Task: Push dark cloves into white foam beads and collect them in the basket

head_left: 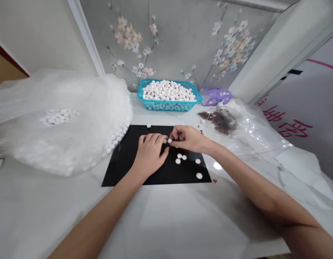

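Observation:
My right hand point(188, 139) is closed in a pinch on a small white round button-like piece point(169, 140) above the black mat point(120, 162). Beside it my left hand point(151, 153) lies over the mat, palm down, thumb apart from the fingers. A second white piece point(164, 141) shows at its index fingertip; whether it is held or only touched is unclear. Several loose white pieces point(178, 161) lie on the mat below my right hand, some with dark reddish bits at their edges. One more white piece point(148, 126) sits at the mat's far edge.
A blue basket point(170, 105) heaped with white pieces stands by the wall. On the left is a large translucent bag point(74, 144) of white pieces. A clear plastic bag point(252, 133) with dark reddish bits point(223, 120) lies at right, near a purple packet point(217, 96).

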`<state>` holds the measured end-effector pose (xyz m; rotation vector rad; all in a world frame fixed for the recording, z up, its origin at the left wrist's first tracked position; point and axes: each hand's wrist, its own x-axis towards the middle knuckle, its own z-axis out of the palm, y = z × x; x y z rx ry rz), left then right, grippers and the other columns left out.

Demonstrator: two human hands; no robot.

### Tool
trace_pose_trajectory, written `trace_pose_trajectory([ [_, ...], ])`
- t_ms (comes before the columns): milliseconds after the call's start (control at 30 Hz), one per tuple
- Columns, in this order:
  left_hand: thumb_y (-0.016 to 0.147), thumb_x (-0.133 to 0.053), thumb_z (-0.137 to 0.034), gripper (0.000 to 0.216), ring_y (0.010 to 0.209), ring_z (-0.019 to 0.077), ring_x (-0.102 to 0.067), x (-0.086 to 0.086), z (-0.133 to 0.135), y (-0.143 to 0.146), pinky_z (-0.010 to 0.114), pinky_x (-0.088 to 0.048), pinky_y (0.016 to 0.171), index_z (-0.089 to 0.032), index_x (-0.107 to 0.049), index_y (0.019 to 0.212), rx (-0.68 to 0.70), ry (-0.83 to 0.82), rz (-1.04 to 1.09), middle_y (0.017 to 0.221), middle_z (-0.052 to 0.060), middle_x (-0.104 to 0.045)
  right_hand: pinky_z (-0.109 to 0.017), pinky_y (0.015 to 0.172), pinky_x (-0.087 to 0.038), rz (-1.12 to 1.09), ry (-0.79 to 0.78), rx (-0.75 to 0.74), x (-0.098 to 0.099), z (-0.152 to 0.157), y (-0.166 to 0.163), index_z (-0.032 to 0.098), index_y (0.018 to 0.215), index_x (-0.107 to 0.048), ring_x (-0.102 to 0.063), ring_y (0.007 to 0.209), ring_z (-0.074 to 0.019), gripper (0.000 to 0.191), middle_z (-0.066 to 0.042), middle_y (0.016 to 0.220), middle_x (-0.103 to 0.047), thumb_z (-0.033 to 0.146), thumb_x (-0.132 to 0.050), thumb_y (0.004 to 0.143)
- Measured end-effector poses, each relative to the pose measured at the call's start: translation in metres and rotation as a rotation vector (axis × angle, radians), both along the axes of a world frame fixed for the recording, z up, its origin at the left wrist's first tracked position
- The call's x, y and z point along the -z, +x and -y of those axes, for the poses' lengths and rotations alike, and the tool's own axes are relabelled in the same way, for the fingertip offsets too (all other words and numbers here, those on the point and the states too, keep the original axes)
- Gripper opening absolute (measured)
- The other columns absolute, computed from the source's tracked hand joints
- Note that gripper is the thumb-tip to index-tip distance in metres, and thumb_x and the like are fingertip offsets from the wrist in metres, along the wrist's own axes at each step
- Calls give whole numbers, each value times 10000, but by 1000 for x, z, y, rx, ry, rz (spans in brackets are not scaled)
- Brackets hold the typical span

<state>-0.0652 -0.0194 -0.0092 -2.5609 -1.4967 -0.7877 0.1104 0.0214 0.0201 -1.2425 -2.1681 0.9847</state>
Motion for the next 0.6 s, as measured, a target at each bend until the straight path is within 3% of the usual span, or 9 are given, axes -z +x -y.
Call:
trace_pose_trajectory([
  [200, 873, -466, -260, 167, 954, 217, -545, 0, -2, -1, 391, -312, 820, -188, -570, 982, 59, -17, -26, 966, 37, -659, -196, 445, -261, 99, -23, -145, -17, 0, 8, 181, 720, -529, -315, 446, -52, 146, 70, 574, -493, 273, -639, 690],
  [367, 864, -481, -237, 145, 991, 217, -525, 0, -1, -2, 396, -310, 838, -206, -600, 940, 68, -33, -34, 1007, 38, -647, -204, 531, -348, 240, -1, -188, -31, 5, 32, 186, 763, -606, -461, 542, -78, 51, 27, 687, -594, 221, -590, 730],
  [600, 864, -487, -257, 214, 1098, 250, -473, 2, -1, -1, 425, -307, 871, -233, -594, 1048, 65, -15, -85, 1168, 64, -588, -216, 565, -364, 500, 40, -277, -25, 8, 34, 196, 812, -654, -529, 626, -111, 139, 7, 726, -607, 157, -565, 712],
])
